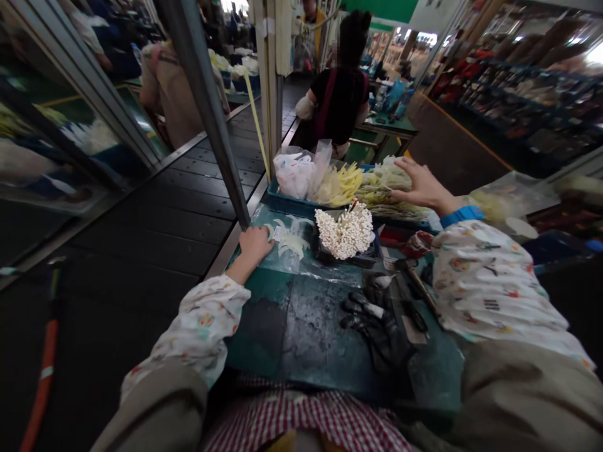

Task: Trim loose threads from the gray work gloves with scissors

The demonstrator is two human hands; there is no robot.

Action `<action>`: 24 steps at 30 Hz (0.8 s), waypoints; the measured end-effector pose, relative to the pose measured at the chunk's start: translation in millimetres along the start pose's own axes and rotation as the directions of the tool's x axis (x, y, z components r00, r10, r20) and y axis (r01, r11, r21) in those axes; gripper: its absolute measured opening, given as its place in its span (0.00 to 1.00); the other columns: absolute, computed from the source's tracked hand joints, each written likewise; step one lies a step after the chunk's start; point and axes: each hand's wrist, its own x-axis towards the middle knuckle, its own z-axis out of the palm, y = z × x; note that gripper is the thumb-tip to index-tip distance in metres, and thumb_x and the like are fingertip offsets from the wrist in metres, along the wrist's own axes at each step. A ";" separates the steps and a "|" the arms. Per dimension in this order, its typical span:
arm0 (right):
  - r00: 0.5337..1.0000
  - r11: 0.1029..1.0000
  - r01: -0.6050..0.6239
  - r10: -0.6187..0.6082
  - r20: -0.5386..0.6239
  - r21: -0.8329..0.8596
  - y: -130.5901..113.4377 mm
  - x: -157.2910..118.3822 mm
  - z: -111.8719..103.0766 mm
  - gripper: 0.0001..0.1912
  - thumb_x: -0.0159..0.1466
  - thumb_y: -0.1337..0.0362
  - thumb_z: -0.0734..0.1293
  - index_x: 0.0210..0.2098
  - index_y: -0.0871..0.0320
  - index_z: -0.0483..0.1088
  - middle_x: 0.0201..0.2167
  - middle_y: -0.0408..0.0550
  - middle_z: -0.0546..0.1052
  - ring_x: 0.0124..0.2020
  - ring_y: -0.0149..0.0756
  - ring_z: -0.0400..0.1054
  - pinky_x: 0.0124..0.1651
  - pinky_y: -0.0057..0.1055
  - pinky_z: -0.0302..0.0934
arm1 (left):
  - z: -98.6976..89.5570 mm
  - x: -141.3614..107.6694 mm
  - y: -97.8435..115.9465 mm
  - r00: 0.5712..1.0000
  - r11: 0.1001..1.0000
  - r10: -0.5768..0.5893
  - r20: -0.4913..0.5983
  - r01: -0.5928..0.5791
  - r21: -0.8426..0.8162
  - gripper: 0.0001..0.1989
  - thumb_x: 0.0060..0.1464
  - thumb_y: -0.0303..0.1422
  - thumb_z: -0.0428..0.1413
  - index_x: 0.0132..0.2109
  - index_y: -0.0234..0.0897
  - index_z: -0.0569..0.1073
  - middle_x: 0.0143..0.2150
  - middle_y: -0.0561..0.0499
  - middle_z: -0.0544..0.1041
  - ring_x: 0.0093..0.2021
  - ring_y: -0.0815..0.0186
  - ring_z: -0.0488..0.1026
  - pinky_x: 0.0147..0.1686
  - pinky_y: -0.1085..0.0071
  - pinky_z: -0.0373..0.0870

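My left hand (255,243) is at the left of the bench, fingers curled and pressed together at the edge of a group of pale, translucent curved strips (293,237). Whatever its fingertips hold, if anything, is too small to tell. The strips lie fanned out on a clear plastic sheet (313,269). My right hand (419,185), a blue band at its wrist, hovers with fingers spread over long pale-green strips (384,196) at the back right; it holds nothing visible. Between the hands, a dense bundle of white-tipped thin sticks (346,231) stands in a dark box.
A blue tray (294,204) holds plastic bags and yellow strips (347,183). Dark gloves (377,320) and a long-handled tool (421,285) lie at the bench's right. A slanting metal post (207,107) rises beside a dark conveyor (164,207) at left. A co-worker (342,88) stands beyond.
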 end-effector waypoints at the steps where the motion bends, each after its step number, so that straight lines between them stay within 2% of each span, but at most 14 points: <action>1: 0.997 1.000 0.027 -0.026 -0.075 0.014 -6.5 -8.4 -2.7 0.39 0.67 0.61 0.74 0.73 0.66 0.60 0.76 0.71 0.58 0.77 0.58 0.53 0.75 0.59 0.48 | -1.2 2.7 -0.3 1.000 1.000 -0.003 0.017 0.002 0.021 0.18 0.60 0.35 0.57 0.54 0.33 0.80 0.52 0.32 0.82 0.58 0.41 0.77 0.56 0.53 0.73; 3: 0.959 0.993 0.120 -0.110 -0.262 0.023 -27.3 -31.1 -10.6 0.31 0.69 0.64 0.70 0.69 0.63 0.65 0.74 0.68 0.62 0.76 0.54 0.56 0.76 0.55 0.50 | -5.6 7.2 -2.4 0.999 0.999 -0.002 0.046 0.000 0.045 0.17 0.59 0.32 0.57 0.53 0.34 0.81 0.50 0.35 0.84 0.55 0.45 0.80 0.52 0.59 0.75; 5: 0.879 0.969 0.246 -0.213 -0.428 0.024 -57.3 -62.6 -20.2 0.27 0.70 0.66 0.67 0.67 0.57 0.67 0.70 0.61 0.68 0.72 0.50 0.62 0.74 0.53 0.57 | -12.0 9.8 -4.9 0.998 0.999 0.016 0.059 -0.019 0.051 0.18 0.58 0.33 0.58 0.54 0.34 0.81 0.50 0.36 0.84 0.54 0.46 0.81 0.49 0.62 0.75; 7: 0.822 0.945 0.323 -0.256 -0.509 0.046 -91.2 -101.0 -26.9 0.28 0.70 0.68 0.67 0.68 0.47 0.67 0.67 0.54 0.72 0.69 0.49 0.67 0.74 0.54 0.59 | -18.5 11.0 -5.7 0.996 0.997 0.065 0.065 -0.067 0.040 0.20 0.59 0.33 0.57 0.56 0.34 0.80 0.51 0.37 0.84 0.53 0.49 0.81 0.48 0.65 0.74; 9: 0.797 0.918 0.387 -0.285 -0.532 0.088 -121.8 -140.8 -25.3 0.31 0.69 0.71 0.68 0.68 0.43 0.67 0.64 0.52 0.75 0.65 0.50 0.71 0.72 0.54 0.63 | -22.4 12.2 -2.5 0.985 0.988 0.152 0.082 -0.154 0.016 0.20 0.61 0.32 0.55 0.58 0.37 0.80 0.53 0.41 0.84 0.53 0.54 0.81 0.47 0.69 0.74; 12: 0.820 0.883 0.447 -0.341 -0.460 0.142 -151.7 -190.2 -4.5 0.31 0.67 0.75 0.69 0.67 0.46 0.69 0.60 0.54 0.77 0.62 0.49 0.74 0.70 0.56 0.65 | -20.5 15.4 9.3 0.947 0.954 0.298 0.122 -0.301 0.006 0.19 0.63 0.31 0.53 0.56 0.41 0.82 0.53 0.45 0.84 0.52 0.58 0.80 0.49 0.71 0.73; 15: 0.858 0.884 0.422 -0.317 -0.404 0.203 -163.2 -220.3 26.1 0.29 0.68 0.75 0.68 0.65 0.49 0.70 0.58 0.56 0.78 0.60 0.49 0.75 0.67 0.58 0.69 | -13.0 20.0 22.6 0.912 0.917 0.380 0.156 -0.394 0.064 0.18 0.62 0.30 0.54 0.53 0.39 0.83 0.55 0.41 0.82 0.56 0.51 0.77 0.54 0.64 0.72; 17: 0.882 0.888 0.381 -0.267 -0.388 0.257 -165.2 -232.4 41.8 0.28 0.68 0.75 0.67 0.65 0.47 0.70 0.57 0.55 0.78 0.59 0.49 0.76 0.64 0.59 0.72 | -9.5 23.0 28.0 0.890 0.891 0.418 0.180 -0.440 0.108 0.19 0.59 0.33 0.57 0.55 0.38 0.83 0.57 0.37 0.79 0.60 0.45 0.74 0.56 0.58 0.71; 21: 0.922 0.892 0.269 -0.129 -0.365 0.363 -166.3 -248.1 53.4 0.30 0.69 0.73 0.66 0.66 0.40 0.69 0.58 0.53 0.78 0.59 0.51 0.76 0.65 0.62 0.71 | -10.3 30.4 31.7 0.836 0.829 0.494 0.239 -0.536 0.162 0.32 0.52 0.40 0.65 0.63 0.40 0.77 0.62 0.36 0.73 0.64 0.41 0.67 0.57 0.55 0.69; 24: 0.930 0.883 0.221 -0.063 -0.362 0.414 -169.2 -253.6 54.5 0.30 0.69 0.72 0.66 0.66 0.36 0.70 0.58 0.51 0.78 0.59 0.52 0.76 0.65 0.62 0.72 | -11.3 38.1 34.5 0.804 0.788 0.522 0.284 -0.582 0.200 0.29 0.48 0.38 0.67 0.58 0.38 0.80 0.61 0.35 0.73 0.63 0.42 0.67 0.57 0.56 0.66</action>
